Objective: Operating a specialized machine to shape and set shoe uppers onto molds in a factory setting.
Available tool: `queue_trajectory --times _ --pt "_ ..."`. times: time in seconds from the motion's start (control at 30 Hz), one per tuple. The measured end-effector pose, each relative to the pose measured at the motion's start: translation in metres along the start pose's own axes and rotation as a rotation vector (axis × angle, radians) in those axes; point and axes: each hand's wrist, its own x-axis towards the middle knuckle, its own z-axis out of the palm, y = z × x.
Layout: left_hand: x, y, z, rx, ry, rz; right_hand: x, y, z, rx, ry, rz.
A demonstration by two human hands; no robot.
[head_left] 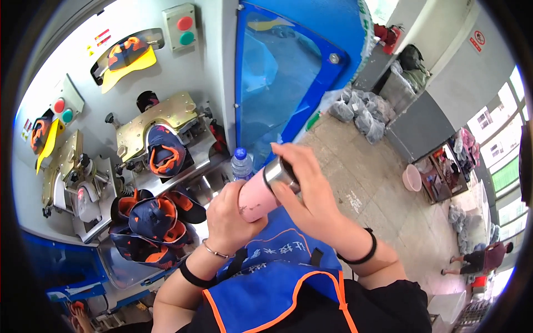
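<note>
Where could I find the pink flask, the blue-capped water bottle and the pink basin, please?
Pink flask (259,195): head view, on the pink side of its body.
Blue-capped water bottle (242,166): head view, on its clear upper body.
Pink basin (411,178): head view, on its bare surface.

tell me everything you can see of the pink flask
The pink flask is a cylinder with a smooth pink body bearing small dark marks, and a shiny silver cap that looks like metal. The cap is on. The flask slants, cap toward the picture's upper right, held clear of the machine bench. The left hand wraps the body; the right hand has thumb and fingers around the cap.
</note>
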Motion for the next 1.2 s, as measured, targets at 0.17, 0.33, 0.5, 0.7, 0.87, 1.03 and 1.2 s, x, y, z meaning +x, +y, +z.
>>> queue_trajectory --times 0.17,0.33,0.5,0.7,0.87,1.03,1.2 --pt "-0.022 -0.034 -0.034 -0.704 -0.639 -0.126 0.01 -0.029 -0.041 0.13 -0.576 -0.053" --pt "-0.036 -0.045 -0.043 -0.963 -1.194 0.0 -0.007 -0.024 -0.001 0.435 -0.474 -0.543" --pt "-0.056 -0.036 -0.039 -0.453 -0.43 -0.171 -0.038 -0.003 0.047 0.277 -0.209 -0.182" --pt "-0.079 -0.064 -0.026 0.437 0.081 -0.051 -0.044 0.02 0.106 0.658 -0.223 0.538" --pt "-0.101 -0.089 -0.042 -0.201 -0.201 -0.298 -0.035 0.023 0.086 0.258 -0.606 0.099" --pt "-0.105 -0.092 -0.034 -0.12 -0.087 -0.344 -0.022 0.009 0.097 -0.226 -0.793 0.283" --pt "-0.099 -0.1 -0.043 -0.733 -0.457 -0.293 -0.015 0.013 0.102 0.187 -0.302 -0.286"
